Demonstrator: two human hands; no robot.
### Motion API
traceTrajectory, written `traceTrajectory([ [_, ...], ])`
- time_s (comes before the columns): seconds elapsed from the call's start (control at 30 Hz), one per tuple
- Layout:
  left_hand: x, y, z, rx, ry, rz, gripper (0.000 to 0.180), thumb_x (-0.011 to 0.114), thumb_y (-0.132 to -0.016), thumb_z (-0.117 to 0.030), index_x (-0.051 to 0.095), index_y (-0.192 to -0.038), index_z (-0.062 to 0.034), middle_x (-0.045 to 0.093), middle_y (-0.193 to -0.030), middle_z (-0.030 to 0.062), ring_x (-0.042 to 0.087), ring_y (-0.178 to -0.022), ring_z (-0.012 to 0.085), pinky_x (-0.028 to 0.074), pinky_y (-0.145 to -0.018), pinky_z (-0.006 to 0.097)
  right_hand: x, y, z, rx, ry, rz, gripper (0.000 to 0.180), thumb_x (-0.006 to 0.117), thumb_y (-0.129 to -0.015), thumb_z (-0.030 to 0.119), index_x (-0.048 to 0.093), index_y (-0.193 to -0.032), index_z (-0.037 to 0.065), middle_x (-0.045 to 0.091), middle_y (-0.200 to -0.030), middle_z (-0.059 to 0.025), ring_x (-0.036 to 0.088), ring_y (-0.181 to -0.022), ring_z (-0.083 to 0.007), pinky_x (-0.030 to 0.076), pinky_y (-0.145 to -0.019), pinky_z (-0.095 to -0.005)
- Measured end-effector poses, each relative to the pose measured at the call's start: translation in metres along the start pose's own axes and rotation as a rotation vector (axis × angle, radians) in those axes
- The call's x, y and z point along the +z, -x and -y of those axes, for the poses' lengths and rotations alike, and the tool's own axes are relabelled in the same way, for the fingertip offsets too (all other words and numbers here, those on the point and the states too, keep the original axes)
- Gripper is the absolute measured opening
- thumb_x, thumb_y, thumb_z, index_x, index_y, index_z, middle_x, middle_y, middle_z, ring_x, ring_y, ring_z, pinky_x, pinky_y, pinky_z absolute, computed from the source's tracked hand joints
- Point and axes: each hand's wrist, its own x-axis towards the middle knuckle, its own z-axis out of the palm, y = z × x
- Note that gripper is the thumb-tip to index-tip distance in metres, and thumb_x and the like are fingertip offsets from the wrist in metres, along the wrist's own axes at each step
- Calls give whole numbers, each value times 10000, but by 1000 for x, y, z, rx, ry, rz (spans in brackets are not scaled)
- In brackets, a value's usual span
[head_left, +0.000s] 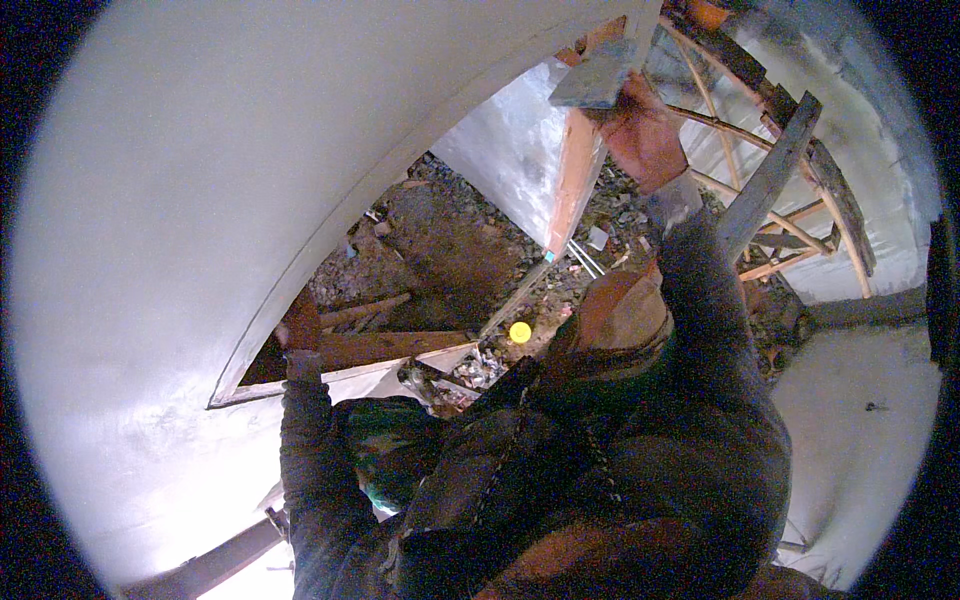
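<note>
My right hand is raised at the top of the picture and grips the handle of a flat grey plastering trowel. The blade lies against the upper corner of an opening in the white plastered wall. My left hand is low on the left and holds the lower edge of that opening, beside a wooden plank lying across the sill. Dark jacket sleeves cover both my forearms.
Through the opening I see rubble and earth far below, a small yellow round object, and a white wall return with an orange edge. Wooden scaffold poles and a grey plank stand to the right.
</note>
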Motion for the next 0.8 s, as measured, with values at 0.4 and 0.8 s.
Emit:
traceTrajectory([
  [0.4,-1,-12,-12,32,17,-38,520,503,-1023,-327,437,-1490,-108,459,-1507,166,449,-1375,380,379,-1116,564,85,-16,-29,-401,818,-191,355,566,-1040,231,565,-1301,-8,665,-1170,-110,729,-913,-208,637,-602,-336],
  [0.8,0,-11,-11,38,-2,-53,529,492,-1031,-314,422,-1513,-105,441,-1535,171,433,-1399,389,367,-1135,572,97,8,-44,-393,965,-185,404,568,-1033,242,558,-1329,-33,706,-1007,-134,731,-783,-222,626,-579,-343],
])
